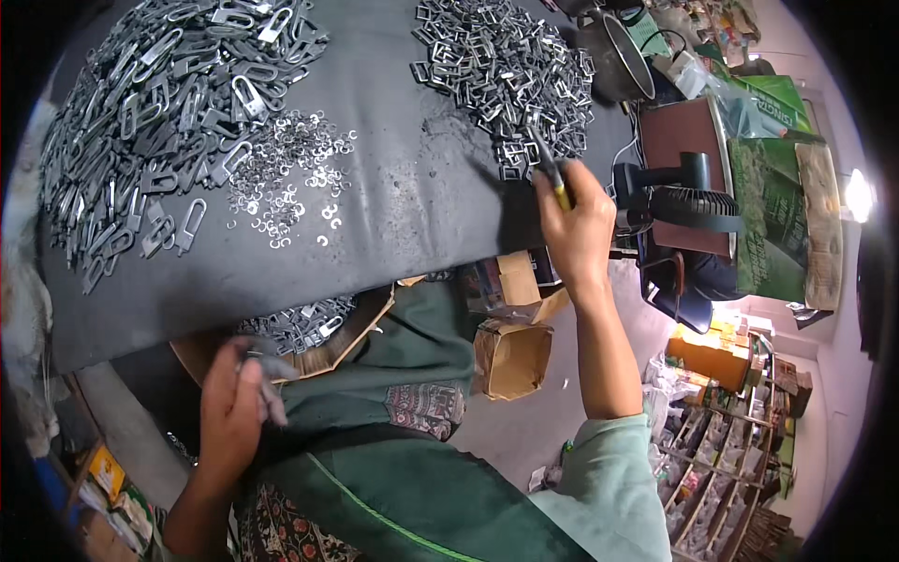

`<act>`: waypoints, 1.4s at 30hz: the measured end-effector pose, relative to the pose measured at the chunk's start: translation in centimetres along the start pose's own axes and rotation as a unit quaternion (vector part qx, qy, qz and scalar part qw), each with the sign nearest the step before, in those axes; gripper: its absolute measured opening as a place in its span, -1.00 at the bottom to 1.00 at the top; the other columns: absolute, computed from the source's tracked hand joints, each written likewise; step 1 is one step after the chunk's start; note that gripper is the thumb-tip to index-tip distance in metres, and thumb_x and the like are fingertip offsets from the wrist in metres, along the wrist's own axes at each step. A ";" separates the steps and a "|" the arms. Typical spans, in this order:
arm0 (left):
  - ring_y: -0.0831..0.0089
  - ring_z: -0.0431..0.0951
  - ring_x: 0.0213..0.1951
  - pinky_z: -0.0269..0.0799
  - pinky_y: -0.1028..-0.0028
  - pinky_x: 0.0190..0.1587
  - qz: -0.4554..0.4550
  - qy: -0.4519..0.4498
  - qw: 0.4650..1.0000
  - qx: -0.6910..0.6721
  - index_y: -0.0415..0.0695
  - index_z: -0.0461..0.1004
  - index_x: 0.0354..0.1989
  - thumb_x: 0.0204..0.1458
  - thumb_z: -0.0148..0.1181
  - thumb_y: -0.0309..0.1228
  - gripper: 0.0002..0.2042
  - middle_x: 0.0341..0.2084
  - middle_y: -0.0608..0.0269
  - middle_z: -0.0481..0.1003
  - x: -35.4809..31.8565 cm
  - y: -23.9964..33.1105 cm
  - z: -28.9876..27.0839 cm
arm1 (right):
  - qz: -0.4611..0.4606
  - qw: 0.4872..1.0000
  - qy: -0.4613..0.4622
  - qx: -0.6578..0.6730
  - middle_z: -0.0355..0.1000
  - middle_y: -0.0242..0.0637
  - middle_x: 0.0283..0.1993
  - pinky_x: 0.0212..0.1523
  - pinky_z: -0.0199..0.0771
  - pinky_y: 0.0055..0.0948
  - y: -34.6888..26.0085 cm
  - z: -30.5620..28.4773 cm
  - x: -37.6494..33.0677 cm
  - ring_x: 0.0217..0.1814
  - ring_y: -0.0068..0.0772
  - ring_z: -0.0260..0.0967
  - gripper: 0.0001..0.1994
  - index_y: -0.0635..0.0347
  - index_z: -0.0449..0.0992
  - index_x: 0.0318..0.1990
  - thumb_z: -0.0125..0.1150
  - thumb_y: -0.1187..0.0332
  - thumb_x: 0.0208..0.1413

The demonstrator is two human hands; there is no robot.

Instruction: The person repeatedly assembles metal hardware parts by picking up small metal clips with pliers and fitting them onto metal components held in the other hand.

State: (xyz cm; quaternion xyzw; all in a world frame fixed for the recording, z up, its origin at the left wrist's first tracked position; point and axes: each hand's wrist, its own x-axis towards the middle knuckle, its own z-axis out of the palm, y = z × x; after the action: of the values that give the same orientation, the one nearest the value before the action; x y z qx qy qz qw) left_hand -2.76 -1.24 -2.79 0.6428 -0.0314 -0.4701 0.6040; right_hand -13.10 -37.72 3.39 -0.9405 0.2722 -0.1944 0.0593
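Note:
My right hand (579, 220) is closed around a slim tool, pliers by its look, with a yellow and black handle (561, 190). The tool's dark tip reaches the near edge of a pile of small rectangular metal frames (510, 70) on the dark table (393, 178). Lower left, my left hand (234, 398) is held above my lap, just off the table's front edge. Its fingers are bent together and slightly blurred, with something grey (272, 375) at their tips. Beside it an open cardboard box (346, 347) holds many grey metal pieces.
A large heap of long looped metal pieces (164, 112) covers the table's left. Small C-shaped rings (290, 169) lie spread beside it. At the right stand a black fan (688, 201), a dark metal pan (613, 56) and green cartons (773, 206). An open carton (515, 361) sits below the table.

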 end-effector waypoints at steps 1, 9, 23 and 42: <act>0.71 0.33 -0.64 0.23 0.69 -0.56 -0.002 -0.058 0.998 -0.006 -0.23 0.27 0.19 0.29 -0.19 -0.44 -0.66 -0.42 0.20 0.54 0.1 0.3 0.4 | -0.026 0.999 0.039 -0.003 0.44 -0.05 -0.40 -0.37 0.39 -0.13 0.5 0.5 0.4 -0.39 0.12 0.40 -0.84 0.24 0.44 -0.34 0.31 0.42 0.02; 0.69 0.36 -0.58 0.30 0.65 -0.48 -0.016 -0.133 0.991 0.019 -0.27 0.48 -0.02 0.21 -0.06 -0.54 -0.76 -0.44 0.27 0.54 -0.1 4.0 3.3 | -0.009 0.986 -0.154 -0.067 0.40 0.03 -0.51 -0.37 0.37 -0.11 -1.0 -0.5 4.0 -0.40 0.14 0.42 -0.75 0.30 0.38 -0.41 0.26 0.30 0.08; 0.73 0.38 -0.49 0.32 0.64 -0.41 0.066 -0.121 0.989 -0.058 -0.29 0.50 -0.10 0.25 0.09 -0.43 -0.81 -0.49 0.40 0.50 1.7 5.8 4.3 | 0.066 0.874 -0.287 0.388 0.19 -0.53 -0.53 -0.48 0.12 -0.55 -9.1 -1.4 0.7 -0.44 -0.71 0.08 -0.76 0.24 0.40 -0.37 0.29 0.29 0.17; 0.50 0.44 -0.62 0.29 0.42 -0.60 0.306 -0.120 0.930 0.163 -0.30 0.49 -0.23 0.09 0.19 -0.57 -0.90 -0.57 0.13 0.46 1.5 4.4 3.1 | -0.220 0.801 -0.434 0.349 0.32 -0.04 -0.48 -0.41 0.32 -0.13 -12.5 -1.0 -2.8 -0.42 0.15 0.34 -0.81 0.31 0.34 -0.32 0.27 0.47 0.06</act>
State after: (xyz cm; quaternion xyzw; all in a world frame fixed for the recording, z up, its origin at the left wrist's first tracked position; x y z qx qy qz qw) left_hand -1.58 -5.63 0.44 0.6300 -0.3755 -0.3244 0.5973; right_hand -9.58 -25.65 6.13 -0.8766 -0.0827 0.1443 0.4515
